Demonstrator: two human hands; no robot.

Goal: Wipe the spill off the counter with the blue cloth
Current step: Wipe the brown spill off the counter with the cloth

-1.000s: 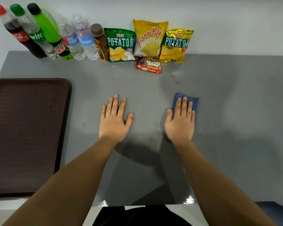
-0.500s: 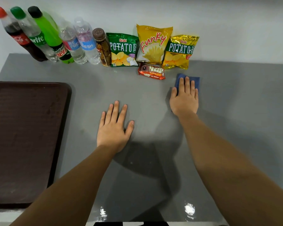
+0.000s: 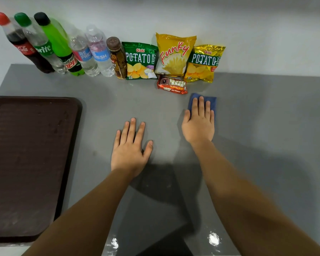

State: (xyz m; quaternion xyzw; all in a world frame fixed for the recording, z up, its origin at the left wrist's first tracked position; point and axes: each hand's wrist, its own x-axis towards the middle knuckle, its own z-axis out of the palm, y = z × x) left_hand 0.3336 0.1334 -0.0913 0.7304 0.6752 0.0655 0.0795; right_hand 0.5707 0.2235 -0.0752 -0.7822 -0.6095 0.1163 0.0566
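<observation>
A small blue cloth (image 3: 212, 101) lies on the grey counter (image 3: 270, 126), just right of a red fudge bar (image 3: 172, 86). My right hand (image 3: 199, 126) presses flat on the cloth with its fingers spread over it, so only the cloth's far edge and right side show. My left hand (image 3: 130, 146) rests palm down on the bare counter, fingers apart, holding nothing. No spill is visible around the cloth; whatever lies under it is hidden.
A dark brown tray (image 3: 26, 163) sits at the left. Along the back wall stand several drink bottles (image 3: 59, 48) and three snack bags (image 3: 175, 54), with the fudge bar in front of them. Open counter stretches to the right.
My right hand has pushed the cloth away from me, from mid-counter up close to the fudge bar and snack bags. A faint streak seen earlier there is now covered. My left hand has stayed put.
</observation>
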